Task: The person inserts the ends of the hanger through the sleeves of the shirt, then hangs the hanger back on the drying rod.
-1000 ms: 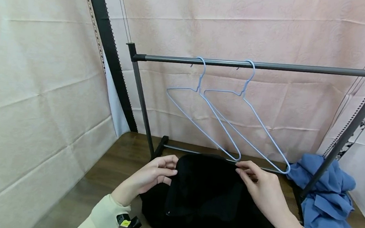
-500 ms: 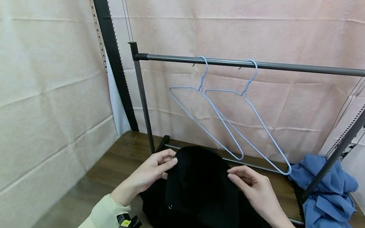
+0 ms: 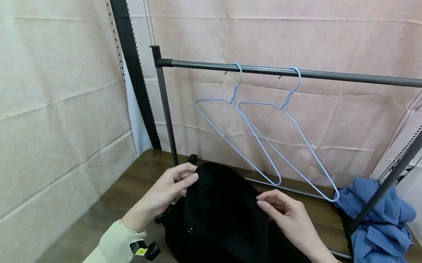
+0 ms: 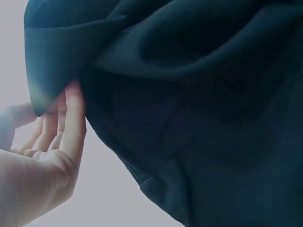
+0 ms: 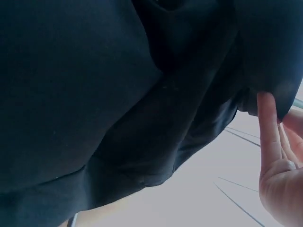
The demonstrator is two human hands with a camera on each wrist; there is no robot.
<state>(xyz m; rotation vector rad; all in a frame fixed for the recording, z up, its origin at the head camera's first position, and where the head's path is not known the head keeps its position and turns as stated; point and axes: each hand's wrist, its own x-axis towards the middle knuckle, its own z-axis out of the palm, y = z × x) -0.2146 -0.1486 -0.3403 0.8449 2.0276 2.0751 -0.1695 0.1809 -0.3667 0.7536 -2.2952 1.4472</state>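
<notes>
A black garment [image 3: 224, 227] hangs in folds low in the head view, a small shiny dot on its front left. Whether it is a jacket or trousers I cannot tell. My left hand [image 3: 166, 189] pinches its upper left edge between thumb and fingers; in the left wrist view that hand [image 4: 52, 142] grips a pointed corner of the cloth [image 4: 61, 61]. Opposite, my right hand [image 3: 290, 219] pinches the upper right edge, and the right wrist view has its fingers [image 5: 270, 137] at the fabric's border. The stretch of edge between both hands bulges upward.
Behind the garment stands a dark metal rack [image 3: 202, 65] with two blue hangers, the left one [image 3: 258, 140] and the right one [image 3: 309, 148], on its bar. Crumpled blue cloth [image 3: 381, 235] lies by the right post on the wooden table [image 3: 110, 211]. Pale curtains [image 3: 53, 89] enclose the space.
Both hands have shifted left with the garment's edge; the left hand has also risen. The right hand sits slightly lower than a second ago. Hangers and blue cloth stay in place.
</notes>
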